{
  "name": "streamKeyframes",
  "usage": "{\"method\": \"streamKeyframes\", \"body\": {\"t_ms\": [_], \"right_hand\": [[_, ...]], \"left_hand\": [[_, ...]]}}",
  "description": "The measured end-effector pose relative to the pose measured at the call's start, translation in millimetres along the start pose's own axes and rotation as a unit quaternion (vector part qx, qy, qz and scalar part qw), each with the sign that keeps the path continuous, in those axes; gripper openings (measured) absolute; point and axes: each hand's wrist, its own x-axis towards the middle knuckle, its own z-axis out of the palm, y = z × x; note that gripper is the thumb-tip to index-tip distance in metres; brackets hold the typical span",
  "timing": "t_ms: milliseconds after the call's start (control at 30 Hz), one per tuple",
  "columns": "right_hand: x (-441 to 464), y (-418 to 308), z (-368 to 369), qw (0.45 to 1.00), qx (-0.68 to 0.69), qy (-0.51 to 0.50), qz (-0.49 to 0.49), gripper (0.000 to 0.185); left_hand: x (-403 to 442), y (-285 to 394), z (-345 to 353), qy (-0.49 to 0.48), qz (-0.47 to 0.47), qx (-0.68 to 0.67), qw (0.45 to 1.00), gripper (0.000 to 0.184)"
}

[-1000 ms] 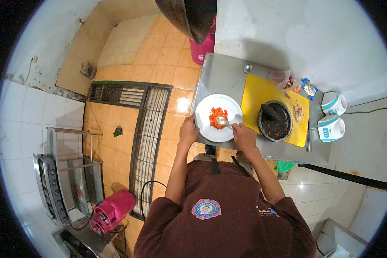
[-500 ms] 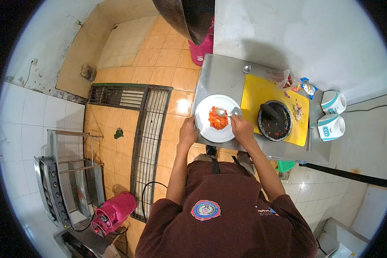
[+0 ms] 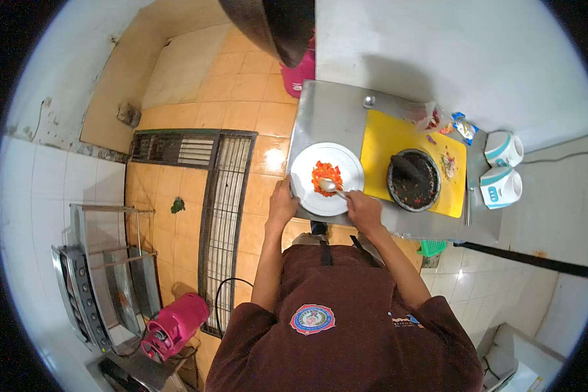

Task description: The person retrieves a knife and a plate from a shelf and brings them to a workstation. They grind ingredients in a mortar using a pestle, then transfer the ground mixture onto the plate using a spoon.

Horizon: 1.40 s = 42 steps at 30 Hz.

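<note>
A white plate [image 3: 346, 157] lies at the front left of the metal table, with a mound of chopped red chili [image 3: 324, 171] in its middle. My left hand [image 3: 283, 201] grips the plate's left rim. In my right hand [image 3: 364, 210] is a metal spoon [image 3: 330, 186], its bowl down in the lower part of the chili. To the right of the plate, a dark stone mortar [image 3: 419, 201] with red bits inside stands on a yellow cutting board [image 3: 380, 137]. The pestle [image 3: 404, 167] rests in the mortar.
On the table [image 3: 323, 108] lie another spoon [image 3: 369, 102], a plastic bag [image 3: 431, 116] and a blue packet [image 3: 465, 128]. Two white-and-teal containers [image 3: 501, 187] stand at the right by the wall. A pink gas cylinder [image 3: 179, 320] is on the left.
The spoon in my right hand has moved down and left, from the chili's upper right to its lower part. My left hand stays on the plate's rim. The view has shifted slightly.
</note>
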Motion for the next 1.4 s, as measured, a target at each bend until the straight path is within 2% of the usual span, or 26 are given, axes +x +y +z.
{"method": "streamKeyframes", "body": {"t_ms": [100,167,367,533,567,667,767,867,1067,1167,1400], "right_hand": [[15.6,-13.7,9.7,1.000,-0.020,-0.016,-0.015,0.007],[18.8,-14.3,17.3,0.999,-0.039,-0.031,-0.021,0.007],[28.2,-2.9,6.6,0.999,-0.048,0.007,0.022,0.008],[10.1,5.1,-9.4,0.997,-0.045,-0.011,0.055,0.006],[4.2,4.8,-10.6,0.997,-0.046,-0.014,0.059,0.005],[-5.0,-0.9,-14.9,0.998,-0.019,-0.016,0.066,0.011],[-0.5,-2.1,-2.5,1.000,0.005,0.013,0.025,0.012],[11.6,-9.8,3.8,1.000,0.001,0.003,0.026,0.008],[19.2,-18.4,2.3,0.998,-0.011,-0.036,0.044,0.010],[-1.6,-8.9,3.8,1.000,0.011,-0.025,0.002,0.010],[-21.7,5.9,-18.5,0.999,0.002,-0.005,0.040,0.010]], "left_hand": [[2.7,-8.4,6.4,0.013,0.025,0.025,0.999,0.070],[0.1,-3.7,1.9,-0.001,0.010,0.004,1.000,0.072],[-2.8,-0.8,-4.0,-0.002,0.015,-0.023,1.000,0.072],[-2.9,-1.8,-3.6,0.004,-0.002,-0.028,1.000,0.069],[-2.6,-5.4,-2.3,0.015,0.017,-0.032,0.999,0.070],[-3.6,-4.9,-2.2,0.023,0.011,-0.037,0.999,0.068],[-1.8,-2.5,-1.9,0.015,0.001,-0.011,1.000,0.068],[-2.5,0.3,-2.4,0.018,-0.005,-0.006,1.000,0.068],[-4.6,-6.4,-0.3,0.016,0.001,-0.012,1.000,0.067],[-7.1,-4.3,-1.9,0.006,-0.028,-0.012,1.000,0.060],[-11.9,8.4,-14.3,-0.022,-0.047,-0.028,0.998,0.058]]}}
